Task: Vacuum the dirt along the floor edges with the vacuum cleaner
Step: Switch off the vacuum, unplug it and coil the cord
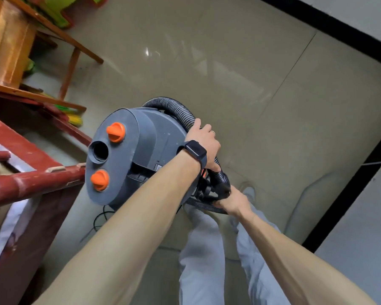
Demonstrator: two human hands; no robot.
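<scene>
A grey canister vacuum cleaner (141,155) with two orange knobs and a round port on its end hangs lifted above the tiled floor. My left hand (204,143), with a dark watch on its wrist, grips the vacuum's far side where the black ribbed hose (176,108) loops over it. My right hand (232,200) holds the hose's black end fitting (222,186) just below the vacuum. A thin black power cord (101,219) dangles under the canister.
Glossy beige floor tiles (229,69) meet a black skirting (330,25) along the grey walls at top right and right. Red wooden furniture (26,181) and a wooden table leg (69,73) stand at left. My legs and shoes (249,192) are below the vacuum.
</scene>
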